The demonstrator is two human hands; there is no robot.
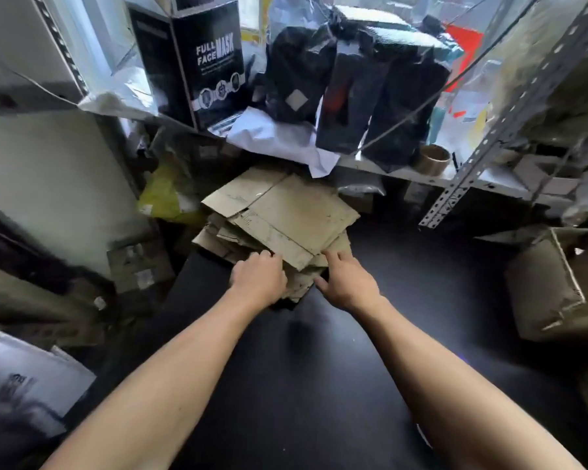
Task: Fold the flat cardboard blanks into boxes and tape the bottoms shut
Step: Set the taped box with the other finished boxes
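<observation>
**boxfold_ops:** Watching the head cam feed here. Biggest thing in view is the black desk [319,334], running from under the camera out toward the metal shelf [404,174]. At the desk's far edge I've got the stack of flat cardboard blanks [286,218], messy, top sheets fanned at different angles, lying just below the shelf.

**tapegun77:** Any finished boxes around? What's sitting in what?

**boxfold_ops:** There's a brown carton [550,286] on the right, well apart from the stack, standing open, but I can't tell what's inside. On the shelf, a tall black "FULL FACE MASK" box [201,62] stands upright, next to black glossy bags [353,89] on white paper [279,137]. A tape roll [433,160] sits on the shelf to the right of those bags.

**tapegun77:** And the hands?

**boxfold_ops:** Both at the near end of the stack. Left hand [258,279] is curled over the near-left edge of the blanks, fingers bent onto the cardboard. Right hand [347,283] is spread, fingers straight, fingertips touching the near corner of the top sheets.
</observation>
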